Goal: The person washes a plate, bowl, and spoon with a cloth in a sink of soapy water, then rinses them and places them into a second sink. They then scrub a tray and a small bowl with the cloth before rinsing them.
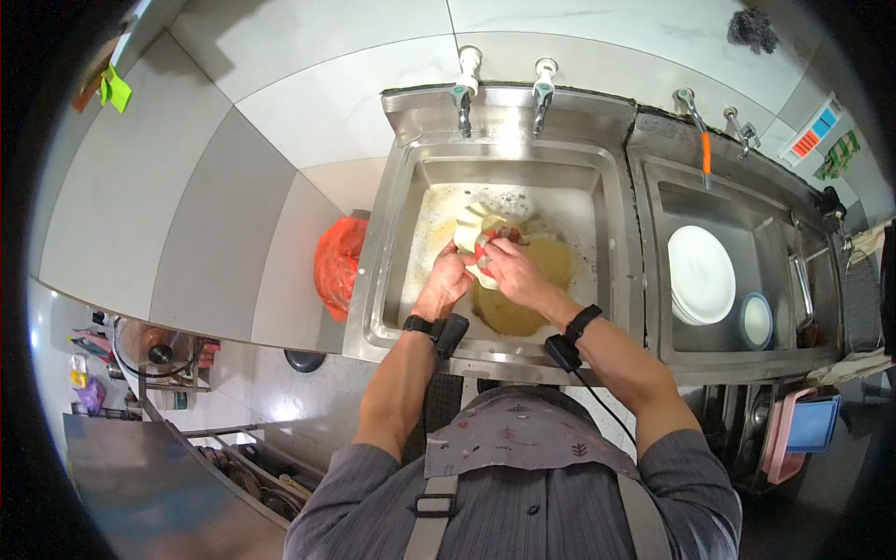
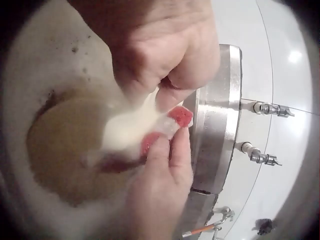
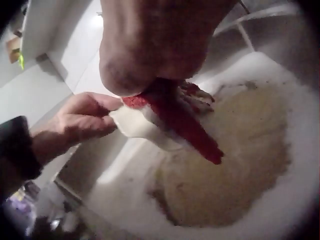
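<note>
Over the foamy left sink, my left hand [image 1: 450, 280] pinches the edge of a cream dish [image 1: 469, 227] with a wavy rim. My right hand [image 1: 513, 271] grips a red and whitish cloth [image 1: 483, 248] against that dish. In the left wrist view, red parts of the cloth [image 2: 182, 116] show at the right fingertips, beside the dish [image 2: 127, 129]. The right wrist view has the cloth [image 3: 190, 125] hanging below the right hand [image 3: 155, 45], across the dish [image 3: 142, 129]; the left hand [image 3: 82, 120] holds the dish's left edge. Fingers partly hide the dish.
Brownish water [image 1: 551, 266] ringed by white foam lies in the sink under the hands. Two taps [image 1: 464, 107] stand at its back. White plates [image 1: 702, 275] and a bowl [image 1: 755, 320] sit in the right basin. A red plastic bag [image 1: 340, 266] is left of the sink.
</note>
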Action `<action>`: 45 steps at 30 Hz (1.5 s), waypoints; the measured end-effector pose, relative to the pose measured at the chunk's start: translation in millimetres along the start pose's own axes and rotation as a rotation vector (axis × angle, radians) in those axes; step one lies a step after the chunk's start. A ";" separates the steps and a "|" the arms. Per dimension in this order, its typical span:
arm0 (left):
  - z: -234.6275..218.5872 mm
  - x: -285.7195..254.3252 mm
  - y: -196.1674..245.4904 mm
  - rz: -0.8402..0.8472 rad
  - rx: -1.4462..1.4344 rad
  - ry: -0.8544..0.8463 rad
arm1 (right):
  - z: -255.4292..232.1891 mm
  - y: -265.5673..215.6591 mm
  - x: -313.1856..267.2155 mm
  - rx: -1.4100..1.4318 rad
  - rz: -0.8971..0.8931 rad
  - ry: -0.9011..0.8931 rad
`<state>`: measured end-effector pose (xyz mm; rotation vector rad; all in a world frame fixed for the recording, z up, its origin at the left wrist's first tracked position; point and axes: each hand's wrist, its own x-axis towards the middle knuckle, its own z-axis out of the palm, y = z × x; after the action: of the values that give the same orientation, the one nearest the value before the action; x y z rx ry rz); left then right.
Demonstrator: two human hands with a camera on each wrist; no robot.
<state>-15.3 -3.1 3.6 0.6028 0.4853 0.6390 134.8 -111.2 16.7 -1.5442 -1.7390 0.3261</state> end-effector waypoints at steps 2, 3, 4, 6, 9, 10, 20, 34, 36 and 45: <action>2.5 -6.5 0.9 -0.027 0.003 0.026 | 9.1 26.9 -0.7 -0.089 -0.073 0.090; 3.8 -9.6 1.4 -0.053 0.004 0.055 | -0.9 33.0 0.2 -0.089 -0.073 0.089; 6.0 -12.9 1.3 -0.053 0.003 0.057 | -12.1 38.5 -0.7 -0.198 0.006 0.077; 6.8 -19.3 2.8 -0.048 -0.020 0.091 | -20.7 61.9 -9.8 -0.299 0.089 0.067; -2.3 -14.1 3.6 0.000 -0.067 0.140 | -9.6 98.4 -17.7 -0.001 0.443 -0.127; -2.1 -11.5 4.2 0.003 -0.073 0.139 | -11.2 83.6 -22.0 0.009 0.428 -0.110; -16.5 5.2 -4.3 0.008 -0.067 -0.021 | -3.9 -22.8 -11.6 -0.041 -0.132 0.017; 13.3 -21.1 3.4 -0.092 0.020 -0.122 | -21.3 58.3 43.9 0.154 0.468 0.001; 6.9 -16.2 -1.0 -0.076 0.012 -0.110 | -24.2 45.0 31.0 0.155 0.390 0.039; 22.5 -10.7 -7.9 -0.051 0.027 0.031 | 5.8 -9.1 2.3 -0.183 -0.130 0.165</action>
<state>-6.5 -23.6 17.3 0.6053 0.5372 0.5945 124.3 -109.5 19.6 -1.5292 -1.7664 -0.0257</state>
